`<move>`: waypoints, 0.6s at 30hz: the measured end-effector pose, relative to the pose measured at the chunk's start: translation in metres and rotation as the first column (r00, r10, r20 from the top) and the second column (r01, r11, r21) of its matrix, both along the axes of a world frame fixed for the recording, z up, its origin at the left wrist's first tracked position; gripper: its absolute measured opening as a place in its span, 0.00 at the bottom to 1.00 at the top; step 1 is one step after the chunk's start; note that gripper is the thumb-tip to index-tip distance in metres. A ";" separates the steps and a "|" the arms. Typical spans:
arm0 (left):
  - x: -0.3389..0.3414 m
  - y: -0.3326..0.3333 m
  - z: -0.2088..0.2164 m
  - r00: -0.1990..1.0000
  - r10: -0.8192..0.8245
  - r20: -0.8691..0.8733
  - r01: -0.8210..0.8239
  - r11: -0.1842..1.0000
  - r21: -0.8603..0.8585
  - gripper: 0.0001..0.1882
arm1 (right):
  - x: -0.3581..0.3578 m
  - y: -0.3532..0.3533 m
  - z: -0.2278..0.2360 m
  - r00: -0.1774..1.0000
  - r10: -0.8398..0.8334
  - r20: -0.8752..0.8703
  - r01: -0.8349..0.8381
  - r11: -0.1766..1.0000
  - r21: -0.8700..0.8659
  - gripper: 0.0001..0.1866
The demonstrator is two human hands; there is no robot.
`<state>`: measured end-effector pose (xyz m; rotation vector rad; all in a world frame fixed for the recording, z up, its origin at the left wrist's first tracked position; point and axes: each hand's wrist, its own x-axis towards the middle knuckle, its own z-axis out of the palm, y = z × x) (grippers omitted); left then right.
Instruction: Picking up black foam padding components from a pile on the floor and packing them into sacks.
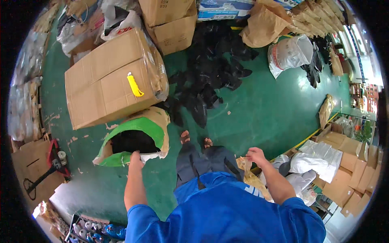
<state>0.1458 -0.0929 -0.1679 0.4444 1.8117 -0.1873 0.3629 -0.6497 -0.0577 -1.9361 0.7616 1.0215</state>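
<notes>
Gripping a green-edged sack (150,126) by its lower rim, left of centre, left hand (137,158) curled, right hand (256,155) well apart, pinching brown paper (244,165), right of centre.

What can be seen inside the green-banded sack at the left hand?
Only darkness shows inside the sack; whether material or shadow is unclear. Its walls hide the bottom.
</notes>
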 end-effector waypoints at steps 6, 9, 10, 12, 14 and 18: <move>-0.053 -0.003 0.008 0.998 -0.053 -0.020 0.054 0.998 0.016 0.07 | 0.039 0.005 -0.004 0.998 0.045 -0.044 -0.042 0.996 0.074 0.21; -0.044 -0.025 0.031 0.997 0.075 0.009 -0.076 0.992 0.104 0.08 | 0.061 -0.012 -0.012 0.993 0.081 -0.082 -0.073 0.993 0.095 0.21; -0.040 -0.032 0.039 0.997 0.077 0.004 -0.077 0.984 0.163 0.09 | 0.068 -0.022 -0.016 0.990 0.109 -0.092 -0.098 0.988 0.115 0.21; -0.043 -0.053 0.048 0.980 0.196 0.041 -0.199 0.924 0.326 0.15 | 0.086 -0.045 -0.030 0.988 0.122 -0.096 -0.107 0.984 0.145 0.19; -0.040 -0.083 0.051 0.977 0.185 0.107 -0.213 0.894 0.394 0.18 | 0.107 -0.068 -0.033 0.986 0.142 -0.083 -0.129 0.981 0.146 0.18; -0.033 -0.133 0.047 0.962 0.269 0.045 -0.260 0.855 0.448 0.19 | 0.164 -0.126 -0.047 0.980 0.166 -0.106 -0.153 0.981 0.123 0.18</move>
